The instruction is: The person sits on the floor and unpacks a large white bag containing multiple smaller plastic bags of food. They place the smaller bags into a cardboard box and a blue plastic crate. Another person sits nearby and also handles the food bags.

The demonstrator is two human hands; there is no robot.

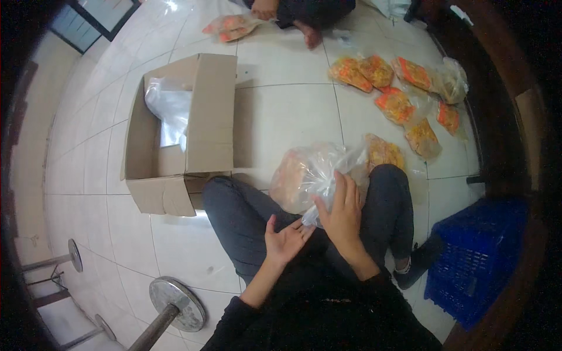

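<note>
A clear plastic bag (292, 175) with orange-brown contents rests between my legs, its upper part gathered into a twisted neck. My right hand (344, 213) is on that neck, thumb and fingers to either side of the bunched plastic. Palm up, my left hand (285, 241) has its fingers spread, the fingertips at the loose tail of the bag. Just beyond the bag, near my right knee, lies a packet of yellow-orange food (384, 151), partly hidden by the plastic.
An open cardboard box (213, 118) at left holds clear plastic bags (171, 109). Several food packets (395, 105) lie at right. A blue plastic crate (470, 267) is near my right foot. A round metal table base (178, 302) stands at lower left. Another person's hand (264, 8) touches packets (230, 27).
</note>
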